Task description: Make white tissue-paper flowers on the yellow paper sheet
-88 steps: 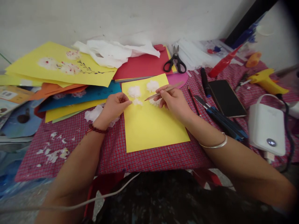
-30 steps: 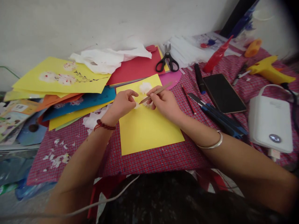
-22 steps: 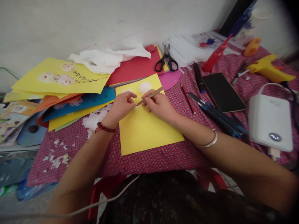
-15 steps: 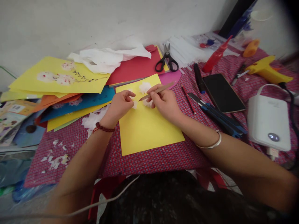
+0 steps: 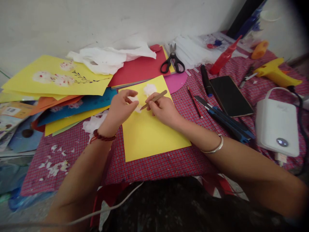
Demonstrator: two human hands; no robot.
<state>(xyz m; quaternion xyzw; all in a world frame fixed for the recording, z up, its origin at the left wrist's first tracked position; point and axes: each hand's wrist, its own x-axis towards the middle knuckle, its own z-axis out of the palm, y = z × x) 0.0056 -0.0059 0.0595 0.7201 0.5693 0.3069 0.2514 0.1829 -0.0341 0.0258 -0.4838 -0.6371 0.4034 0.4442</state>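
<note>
A yellow sheet of paper [image 5: 154, 135] lies in front of me, with white fluffy paper puffs [image 5: 149, 89] on its upper part. My right hand [image 5: 164, 108] holds a slim brown pointed stick [image 5: 158, 96] like a pen; its exact kind is unclear. The tip points down-left, close to the puff beside my left hand. Over the sheet's upper left is my left hand [image 5: 123, 108], thumb and forefinger curved and apart, nothing visible between them. It partly covers another white puff [image 5: 137, 109].
Black scissors [image 5: 172, 61] lie on red paper [image 5: 140, 71] behind the sheet. On the right are a red pencil [image 5: 195, 102], a blue cutter [image 5: 224, 120], a phone [image 5: 231, 96], a yellow glue gun [image 5: 277, 73] and a white power bank [image 5: 277, 122]. Decorated yellow paper [image 5: 84, 88] lies left.
My right hand has moved slightly left and down, bringing the stick's tip lower. My left thumb and forefinger have spread apart, and that hand has shifted a little left.
</note>
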